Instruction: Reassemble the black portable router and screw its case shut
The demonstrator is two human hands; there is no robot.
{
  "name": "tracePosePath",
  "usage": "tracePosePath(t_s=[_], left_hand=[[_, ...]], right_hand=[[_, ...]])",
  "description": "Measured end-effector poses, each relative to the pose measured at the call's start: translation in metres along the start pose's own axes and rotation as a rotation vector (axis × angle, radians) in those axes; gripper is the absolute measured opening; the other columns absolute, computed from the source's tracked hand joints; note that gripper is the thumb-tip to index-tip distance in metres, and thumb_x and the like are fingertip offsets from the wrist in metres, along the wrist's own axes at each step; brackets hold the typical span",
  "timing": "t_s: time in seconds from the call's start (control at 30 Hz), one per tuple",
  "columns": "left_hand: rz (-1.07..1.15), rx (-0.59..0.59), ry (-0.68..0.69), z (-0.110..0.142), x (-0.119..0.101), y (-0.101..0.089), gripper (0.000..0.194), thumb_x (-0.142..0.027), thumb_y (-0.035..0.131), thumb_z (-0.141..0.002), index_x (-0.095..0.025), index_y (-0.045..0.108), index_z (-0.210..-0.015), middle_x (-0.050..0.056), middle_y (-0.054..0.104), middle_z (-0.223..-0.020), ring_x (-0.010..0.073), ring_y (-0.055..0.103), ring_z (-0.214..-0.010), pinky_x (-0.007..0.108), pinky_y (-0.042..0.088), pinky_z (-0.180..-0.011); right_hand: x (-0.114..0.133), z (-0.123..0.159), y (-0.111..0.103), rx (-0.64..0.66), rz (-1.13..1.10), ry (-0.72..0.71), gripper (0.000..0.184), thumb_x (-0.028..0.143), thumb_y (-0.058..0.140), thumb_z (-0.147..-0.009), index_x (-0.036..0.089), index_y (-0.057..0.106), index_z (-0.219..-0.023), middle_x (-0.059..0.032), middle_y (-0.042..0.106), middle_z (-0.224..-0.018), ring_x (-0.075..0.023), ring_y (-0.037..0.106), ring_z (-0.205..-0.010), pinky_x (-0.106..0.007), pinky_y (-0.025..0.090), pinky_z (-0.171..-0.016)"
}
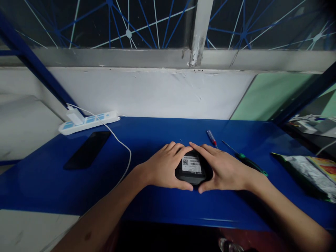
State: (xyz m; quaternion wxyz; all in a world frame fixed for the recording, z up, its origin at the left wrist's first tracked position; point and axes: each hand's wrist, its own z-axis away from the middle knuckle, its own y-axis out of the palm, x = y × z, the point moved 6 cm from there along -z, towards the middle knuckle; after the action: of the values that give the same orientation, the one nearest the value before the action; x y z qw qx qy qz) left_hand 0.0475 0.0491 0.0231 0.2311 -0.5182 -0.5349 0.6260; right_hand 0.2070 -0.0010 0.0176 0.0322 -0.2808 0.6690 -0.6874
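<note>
Green-handled screwdriver (246, 159) near right hand (223, 166)

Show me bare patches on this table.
Free: the back, between white power strip and red-collared screwdriver; the front, between the forearms. Crowded: where left hand and right hand cup the black labelled device, near the green-handled screwdriver.

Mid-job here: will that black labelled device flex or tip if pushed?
The black device is likely stiff: it looks firm-edged between the left hand and right hand. Its label lies flat, suggesting a rigid face. It seems broader than tall, so would probably slide before tipping.
</note>
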Motion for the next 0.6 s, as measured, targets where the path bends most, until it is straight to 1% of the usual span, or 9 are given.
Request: tracePosePath(t_s=[0.13,0.2,0.4,0.6], left_hand=[[0.012,-0.013,-0.001,0.0000,-0.0003,-0.0015,0.095,-0.062,0.079,-0.068,-0.023,0.043,-0.147,0.013,0.056,-0.135,0.0378,0.051,-0.121,0.056,0.042,-0.106],[0.006,-0.013,-0.005,-0.0003,-0.0006,-0.0016,0.095,-0.060,0.080,-0.068,-0.022,0.043,-0.146,0.013,0.057,-0.135,0.0378,0.052,-0.120,0.055,0.043,-0.105],[-0.008,0.013,-0.049,-0.0016,0.0001,-0.0012,0.097,-0.062,0.085,-0.064,-0.021,0.045,-0.142,0.014,0.059,-0.133,0.0374,0.054,-0.120,0.054,0.044,-0.104],[0.002,0.028,-0.095,-0.0029,-0.0001,-0.0016,0.103,-0.058,0.091,-0.057,-0.020,0.045,-0.141,0.014,0.061,-0.131,0.0370,0.056,-0.119,0.053,0.047,-0.102]], right_hand=[[-0.0002,0.0001,0.0003,0.007,-0.016,0.008,0.133,0.070,0.083,-0.061,0.017,0.017,-0.164,-0.0256,0.055,-0.146,-0.0448,0.060,-0.128,-0.061,0.053,-0.104],[-0.0005,0.0001,0.0005,0.022,-0.025,0.019,0.135,0.069,0.084,-0.061,0.016,0.015,-0.164,-0.0259,0.053,-0.149,-0.0438,0.060,-0.129,-0.059,0.052,-0.105],[-0.0017,-0.0002,0.0002,0.027,-0.031,0.046,0.136,0.068,0.086,-0.058,0.018,0.016,-0.164,-0.0251,0.051,-0.153,-0.0424,0.057,-0.134,-0.057,0.051,-0.108],[-0.0002,-0.0010,-0.0004,-0.006,-0.027,0.030,0.137,0.068,0.087,-0.055,0.019,0.019,-0.163,-0.0243,0.054,-0.150,-0.0450,0.061,-0.129,-0.058,0.057,-0.100]])
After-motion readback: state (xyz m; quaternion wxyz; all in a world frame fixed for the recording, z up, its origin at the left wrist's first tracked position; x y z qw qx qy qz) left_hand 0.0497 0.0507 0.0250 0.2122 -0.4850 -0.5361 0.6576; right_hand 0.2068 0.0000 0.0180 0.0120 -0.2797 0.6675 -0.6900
